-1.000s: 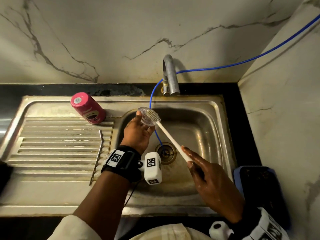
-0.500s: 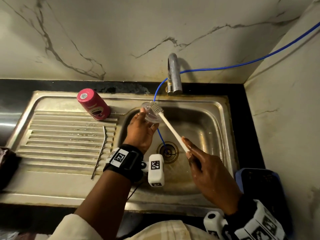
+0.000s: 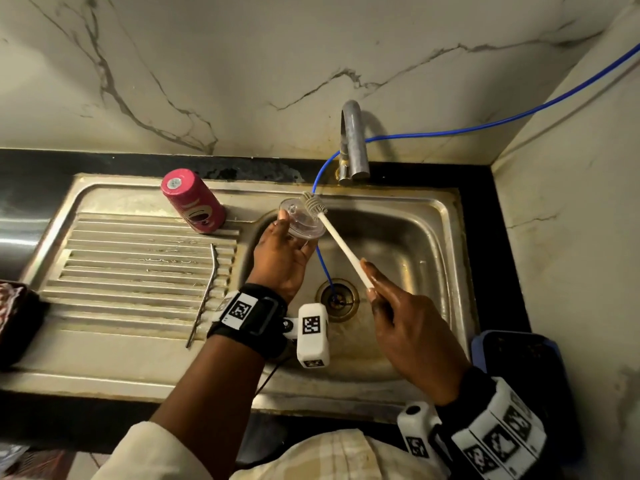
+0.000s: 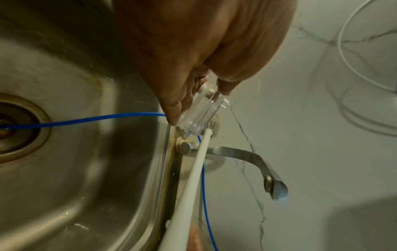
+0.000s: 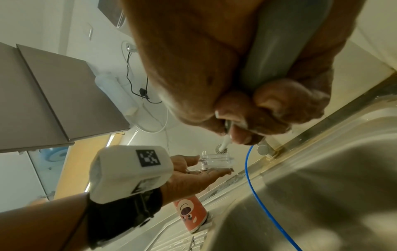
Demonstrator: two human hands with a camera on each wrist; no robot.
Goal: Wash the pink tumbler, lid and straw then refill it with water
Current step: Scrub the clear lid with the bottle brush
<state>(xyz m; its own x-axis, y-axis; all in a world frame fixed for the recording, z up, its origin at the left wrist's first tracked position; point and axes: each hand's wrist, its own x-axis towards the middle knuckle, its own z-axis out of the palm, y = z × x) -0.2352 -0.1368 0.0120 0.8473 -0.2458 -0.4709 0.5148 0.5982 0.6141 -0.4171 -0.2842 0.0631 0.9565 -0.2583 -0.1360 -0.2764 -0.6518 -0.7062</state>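
Over the sink's left edge, my left hand pinches the clear lid by its rim, tilted on edge; the left wrist view shows the lid between thumb and fingers. My right hand grips the white handle of a brush, and its bristle head touches the lid's far upper rim. The pink tumbler stands upside down on the drainboard, left of the lid. A bent metal straw lies on the drainboard ridges.
The faucet rises behind the basin; no water is seen running. A thin blue hose runs from the right wall down into the drain. A dark blue-rimmed object sits on the counter at right, a dark item at far left.
The brush head has slid from the middle of the lid to its far upper rim. Both hands keep their hold, and the head view has shifted slightly.
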